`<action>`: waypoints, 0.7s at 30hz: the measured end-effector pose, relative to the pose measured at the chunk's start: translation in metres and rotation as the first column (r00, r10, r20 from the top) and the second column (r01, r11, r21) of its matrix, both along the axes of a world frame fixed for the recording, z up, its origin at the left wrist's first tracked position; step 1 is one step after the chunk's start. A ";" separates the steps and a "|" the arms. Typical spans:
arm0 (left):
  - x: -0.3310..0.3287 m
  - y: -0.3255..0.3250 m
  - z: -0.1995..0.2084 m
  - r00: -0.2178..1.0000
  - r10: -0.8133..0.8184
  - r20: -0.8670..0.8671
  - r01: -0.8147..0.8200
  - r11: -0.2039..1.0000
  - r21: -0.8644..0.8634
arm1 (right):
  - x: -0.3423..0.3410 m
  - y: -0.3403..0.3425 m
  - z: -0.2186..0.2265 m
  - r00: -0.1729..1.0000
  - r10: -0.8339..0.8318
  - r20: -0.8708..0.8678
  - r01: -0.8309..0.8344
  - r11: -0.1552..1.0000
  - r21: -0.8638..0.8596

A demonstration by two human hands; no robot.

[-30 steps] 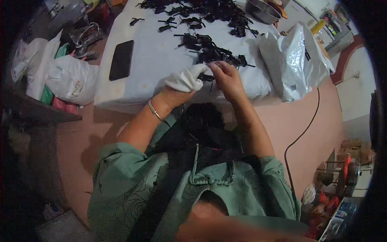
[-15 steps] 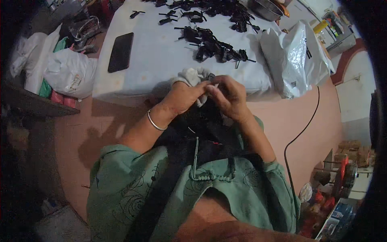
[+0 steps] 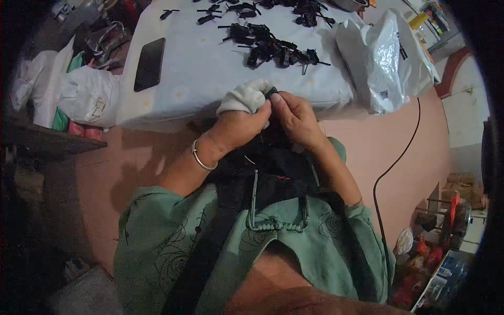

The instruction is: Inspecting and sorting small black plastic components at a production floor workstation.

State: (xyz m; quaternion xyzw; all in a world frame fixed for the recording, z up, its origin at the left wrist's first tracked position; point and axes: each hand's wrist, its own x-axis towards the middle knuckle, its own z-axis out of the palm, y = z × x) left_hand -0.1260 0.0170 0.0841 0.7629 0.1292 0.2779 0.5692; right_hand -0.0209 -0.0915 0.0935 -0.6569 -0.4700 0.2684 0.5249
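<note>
Just off the near edge of the white-covered table (image 3: 194,73), both my hands meet on a small black piece (image 3: 271,92). My left hand (image 3: 239,125) is closed around it, with bunched white fabric (image 3: 244,97), a cloth or glove, covering the fingers. The thumb and fingertips of my right hand (image 3: 299,119) pinch the piece from the other side. Most of it is hidden by the fingers, so its exact kind does not show. Beyond my hands lies a cluster of black pieces (image 3: 273,51) with thin, strap-like ends.
A dark phone (image 3: 150,64) lies on the table's left side. A white plastic bag (image 3: 375,63) stands at its right edge, and a metal bowl (image 3: 350,4) is at the far right. White bags (image 3: 89,94) sit to the left. A black cable (image 3: 391,168) runs along the floor.
My right hand has turned, its fingers now pinching the black piece more closely. The white fabric at my left hand bulges higher. The table's contents have shifted slightly up and left in view.
</note>
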 end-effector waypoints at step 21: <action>-0.001 0.010 0.004 0.995 -0.012 0.104 0.058 0.891 -0.450 | 0.004 -0.009 -0.016 1.000 -0.024 -0.015 0.024 1.000 0.005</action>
